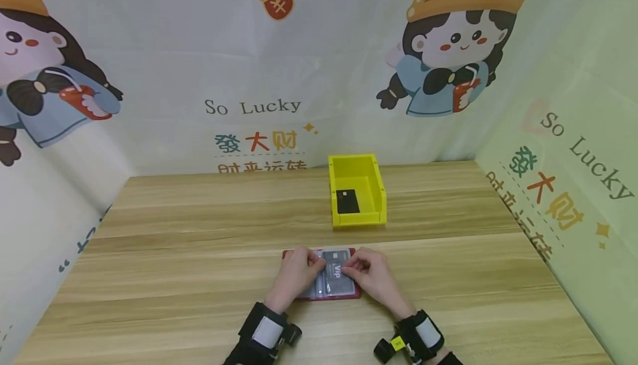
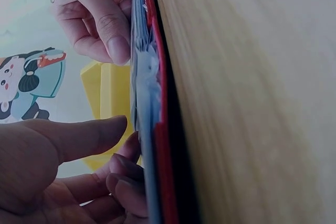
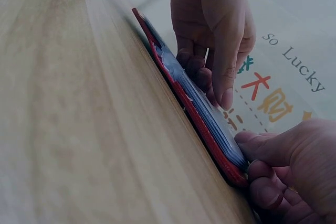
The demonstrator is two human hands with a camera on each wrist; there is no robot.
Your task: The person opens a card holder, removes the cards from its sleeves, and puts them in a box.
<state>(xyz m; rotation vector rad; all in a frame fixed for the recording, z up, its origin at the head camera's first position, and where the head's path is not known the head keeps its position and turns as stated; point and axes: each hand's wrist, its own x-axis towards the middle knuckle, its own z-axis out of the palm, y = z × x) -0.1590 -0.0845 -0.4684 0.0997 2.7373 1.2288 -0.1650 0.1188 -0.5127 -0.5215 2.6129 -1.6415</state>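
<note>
A red card holder (image 1: 358,292) lies open on the wooden table in the head view, its clear sleeves (image 3: 212,121) stacked in layers along the edge. Lettered "VIP", a dark grey card (image 1: 336,282) shows within the top sleeve. My left hand (image 1: 295,273) is at the card's left side, pinching the sleeve with thumb and curled fingers. On the other side my right hand (image 1: 375,277) grips the sleeve's right edge, thumb on top and fingers curled below, as the right wrist view shows. The fingertips partly hide the card's sides.
Behind the card holder stands a yellow open-fronted bin (image 1: 358,221) with a black card (image 1: 347,201) inside, at its left. A printed white cloth (image 1: 174,77) walls off the back and sides of the table (image 1: 199,276).
</note>
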